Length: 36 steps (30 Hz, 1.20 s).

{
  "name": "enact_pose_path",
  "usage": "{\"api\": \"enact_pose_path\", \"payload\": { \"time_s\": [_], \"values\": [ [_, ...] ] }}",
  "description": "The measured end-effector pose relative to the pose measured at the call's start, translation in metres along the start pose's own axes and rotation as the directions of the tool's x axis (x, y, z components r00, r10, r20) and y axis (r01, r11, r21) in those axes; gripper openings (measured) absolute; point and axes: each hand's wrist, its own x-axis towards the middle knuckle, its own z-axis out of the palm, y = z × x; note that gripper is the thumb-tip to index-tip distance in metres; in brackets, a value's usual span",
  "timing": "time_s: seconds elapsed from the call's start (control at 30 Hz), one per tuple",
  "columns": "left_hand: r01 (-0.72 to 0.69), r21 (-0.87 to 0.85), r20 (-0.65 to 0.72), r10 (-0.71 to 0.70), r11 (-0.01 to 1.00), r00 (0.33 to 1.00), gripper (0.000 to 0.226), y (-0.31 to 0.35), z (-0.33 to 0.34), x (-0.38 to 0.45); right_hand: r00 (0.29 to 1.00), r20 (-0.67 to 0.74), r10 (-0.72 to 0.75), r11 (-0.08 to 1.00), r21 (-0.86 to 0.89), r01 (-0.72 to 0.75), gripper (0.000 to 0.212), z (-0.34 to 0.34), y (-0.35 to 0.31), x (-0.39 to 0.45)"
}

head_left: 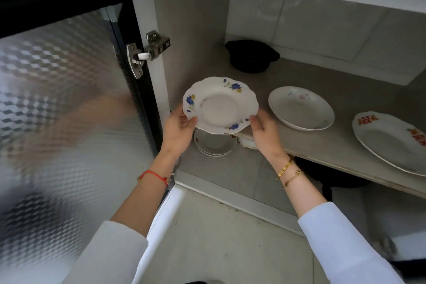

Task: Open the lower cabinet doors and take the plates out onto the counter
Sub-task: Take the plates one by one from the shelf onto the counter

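Cabinet shelf (322, 108), pale grey, one level. Carried: a black pot (251, 55) at 11 o'clock, near the back corner; a white plate with faint pink flowers (300, 108) at the centre; a larger white plate with red characters (391, 143) at 3 o'clock, overhanging the front edge.

Cabinet floor (230, 175), grey, below the shelf. Carried: a short stack of white plates (215, 144) at 9 o'clock; a white dish (247, 142) just beside it, mostly hidden under the shelf; a dark item (334, 175) at 3 o'clock, unidentifiable.

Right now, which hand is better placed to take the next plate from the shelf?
Probably the right hand: it is nearer the plain plate on the shelf; the left hand is farther.
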Motion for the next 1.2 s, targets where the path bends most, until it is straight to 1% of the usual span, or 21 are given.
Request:
{"api": "enact_pose_path", "payload": {
  "time_s": [0.1, 0.23, 0.47, 0.67, 0.8, 0.93, 1.2],
  "values": [
    [-0.022, -0.06, 0.004, 0.023, 0.998, 1.0, 0.045, 0.007, -0.008, -0.031, 0.999, 0.036, -0.009, 0.997, 0.071, 0.006, 0.034, -0.007, -0.002, -0.03],
    [-0.015, -0.138, -0.001, 0.015, 0.99, 1.0, 0.048, 0.015, -0.021, -0.085, 0.999, 0.027, 0.021, 0.995, 0.092, -0.023, 0.03, -0.018, -0.005, -0.084],
    [-0.019, -0.253, 0.041, 0.03, 0.967, 0.999, 0.051, 0.019, -0.04, -0.174, 0.998, -0.004, 0.057, 0.986, 0.159, -0.056, 0.026, -0.033, -0.018, -0.173],
    [0.03, -0.338, 0.038, -0.018, 0.941, 0.999, 0.054, 0.023, -0.056, -0.23, 0.994, -0.022, 0.109, 0.969, 0.226, -0.101, 0.022, -0.046, -0.026, -0.238],
    [0.088, -0.406, 0.059, -0.07, 0.91, 0.996, 0.052, 0.023, -0.064, -0.259, 0.99, -0.064, 0.124, 0.96, 0.259, -0.103, 0.016, -0.054, -0.031, -0.272],
    [0.124, -0.429, 0.071, -0.104, 0.895, 0.992, 0.05, 0.021, -0.068, -0.278, 0.986, -0.091, 0.136, 0.952, 0.289, -0.105, 0.014, -0.058, -0.036, -0.297],
    [0.176, -0.423, 0.087, -0.153, 0.889, 0.984, 0.051, 0.012, -0.075, -0.295, 0.987, -0.06, 0.151, 0.948, 0.293, -0.128, 0.014, -0.06, -0.038, -0.321]
  ]
}}
